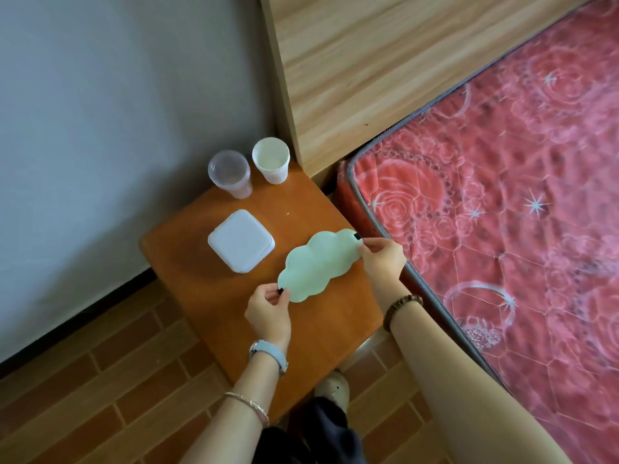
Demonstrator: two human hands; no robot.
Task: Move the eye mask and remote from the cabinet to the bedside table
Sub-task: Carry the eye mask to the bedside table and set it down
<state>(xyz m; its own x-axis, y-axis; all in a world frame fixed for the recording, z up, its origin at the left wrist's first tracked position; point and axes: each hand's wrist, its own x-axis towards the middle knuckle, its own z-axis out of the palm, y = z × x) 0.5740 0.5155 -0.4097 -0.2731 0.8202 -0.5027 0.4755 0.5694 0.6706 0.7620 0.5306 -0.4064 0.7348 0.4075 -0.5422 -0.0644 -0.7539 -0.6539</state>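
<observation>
Now both hands, left [269, 313] and right [382, 257], pinch the eye mask [318, 266] ends.

The eye mask [318, 264] is pale mint green with small black tabs at its two ends. The bedside table [214, 306] under it is a glossy orange-brown. Near the table's far corner stand a clear plastic cup [230, 174] and a white cup [271, 159]; toward its left edge lies a white square box [240, 241]. The mattress [502, 202] is red-pink, printed with pale roses and white stars, edged in grey. The floor [110, 390] shows brown brick-pattern tiles.
</observation>
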